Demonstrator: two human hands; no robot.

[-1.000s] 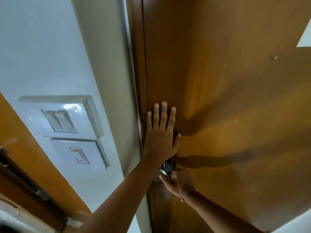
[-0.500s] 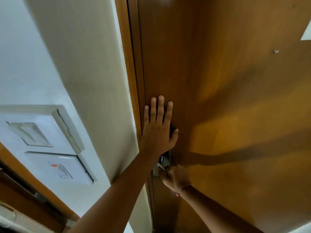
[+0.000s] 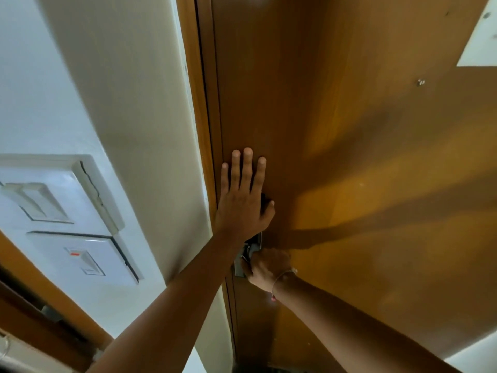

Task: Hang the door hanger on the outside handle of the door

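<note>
White wall and switch plates point(image 3: 67, 211) flank a brown door point(image 3: 349, 157). Left hand point(image 3: 242, 203) presses flat, fingers spread; below it, right hand point(image 3: 266, 267) is closed around the handle plate point(image 3: 240, 265). No door hanger shows; hanging seems undone.

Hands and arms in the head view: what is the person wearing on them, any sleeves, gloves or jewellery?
Both forearms are bare as far as the frame shows: no sleeves, no gloves. The left hand has no ring or watch that can be seen, and its nails are short and unpainted. The right hand has a thin, pale bracelet around the wrist, with a small red bead or knot low on it.
</note>
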